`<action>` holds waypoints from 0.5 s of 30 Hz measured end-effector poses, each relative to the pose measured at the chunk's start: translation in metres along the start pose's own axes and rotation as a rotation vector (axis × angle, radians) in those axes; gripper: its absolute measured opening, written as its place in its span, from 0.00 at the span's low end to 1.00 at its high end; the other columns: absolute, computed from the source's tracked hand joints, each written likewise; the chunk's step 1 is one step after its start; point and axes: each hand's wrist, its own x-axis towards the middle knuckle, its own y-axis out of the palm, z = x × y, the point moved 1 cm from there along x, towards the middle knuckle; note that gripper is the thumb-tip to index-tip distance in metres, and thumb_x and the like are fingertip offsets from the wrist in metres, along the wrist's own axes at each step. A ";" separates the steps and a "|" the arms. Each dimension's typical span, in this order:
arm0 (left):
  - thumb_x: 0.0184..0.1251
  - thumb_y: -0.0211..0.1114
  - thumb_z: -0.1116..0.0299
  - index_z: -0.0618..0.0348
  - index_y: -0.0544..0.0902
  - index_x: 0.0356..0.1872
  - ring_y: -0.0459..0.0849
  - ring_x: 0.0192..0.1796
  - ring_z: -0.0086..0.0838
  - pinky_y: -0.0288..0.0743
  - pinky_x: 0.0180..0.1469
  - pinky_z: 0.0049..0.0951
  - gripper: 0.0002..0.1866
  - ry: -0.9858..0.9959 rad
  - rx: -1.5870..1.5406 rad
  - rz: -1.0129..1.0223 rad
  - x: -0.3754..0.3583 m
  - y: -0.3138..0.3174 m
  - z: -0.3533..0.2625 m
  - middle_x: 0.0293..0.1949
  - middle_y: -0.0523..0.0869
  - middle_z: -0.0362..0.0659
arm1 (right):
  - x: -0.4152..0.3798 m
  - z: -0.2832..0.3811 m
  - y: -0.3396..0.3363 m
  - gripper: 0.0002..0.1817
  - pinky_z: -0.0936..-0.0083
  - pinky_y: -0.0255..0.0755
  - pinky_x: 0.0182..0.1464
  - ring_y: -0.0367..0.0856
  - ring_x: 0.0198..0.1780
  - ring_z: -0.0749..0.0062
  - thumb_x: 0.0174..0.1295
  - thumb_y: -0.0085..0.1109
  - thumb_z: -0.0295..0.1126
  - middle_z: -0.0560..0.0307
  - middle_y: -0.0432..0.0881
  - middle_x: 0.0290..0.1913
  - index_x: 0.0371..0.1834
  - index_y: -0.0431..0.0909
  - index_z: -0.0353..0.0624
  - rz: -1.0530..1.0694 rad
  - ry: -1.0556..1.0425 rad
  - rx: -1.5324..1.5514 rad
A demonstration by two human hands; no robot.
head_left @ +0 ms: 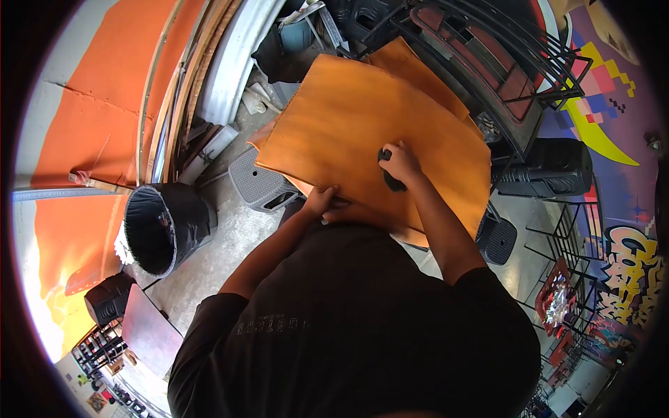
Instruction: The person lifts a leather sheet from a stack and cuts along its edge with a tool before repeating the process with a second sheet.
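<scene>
A large tan-orange sheet that looks like leather [362,104] lies over a table in front of me, its near edge against my dark shirt. My right hand [402,164] is closed on a black pad or cloth [394,182], pressed to the sheet right of its middle; its exact kind does not show. My left hand [322,200] grips the near edge of the sheet, fingers curled at the rim and partly hidden. Another tan sheet [418,73] sticks out from beneath at the far side.
Left of the sheet stands a grey plastic stool [261,177], with a black-lined bin [171,230] farther left. A dark stool [496,240] and a black stack of plastic stools [550,167] are at the right. Metal-framed furniture [481,56] crowds the far right; boards lean against the left wall.
</scene>
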 end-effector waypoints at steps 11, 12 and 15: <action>0.80 0.57 0.72 0.72 0.71 0.67 0.87 0.58 0.51 0.94 0.48 0.46 0.20 0.014 -0.059 0.013 0.010 -0.009 0.012 0.60 0.83 0.57 | 0.054 0.033 0.018 0.18 0.52 0.80 0.54 0.80 0.56 0.43 0.53 0.71 0.41 0.44 0.79 0.52 0.47 0.85 0.50 -0.191 0.077 0.029; 0.80 0.57 0.72 0.72 0.71 0.67 0.87 0.58 0.51 0.94 0.48 0.46 0.20 0.011 -0.061 0.009 0.008 -0.009 0.013 0.60 0.83 0.57 | 0.045 0.047 0.022 0.18 0.52 0.79 0.54 0.80 0.55 0.43 0.53 0.72 0.40 0.44 0.79 0.51 0.46 0.85 0.50 -0.157 0.014 0.023; 0.80 0.57 0.72 0.71 0.71 0.67 0.87 0.58 0.51 0.94 0.48 0.45 0.21 0.038 -0.030 0.031 0.009 -0.010 0.014 0.60 0.83 0.58 | 0.017 0.058 0.027 0.18 0.52 0.79 0.54 0.81 0.54 0.43 0.52 0.72 0.39 0.44 0.79 0.50 0.46 0.85 0.50 -0.103 -0.064 0.033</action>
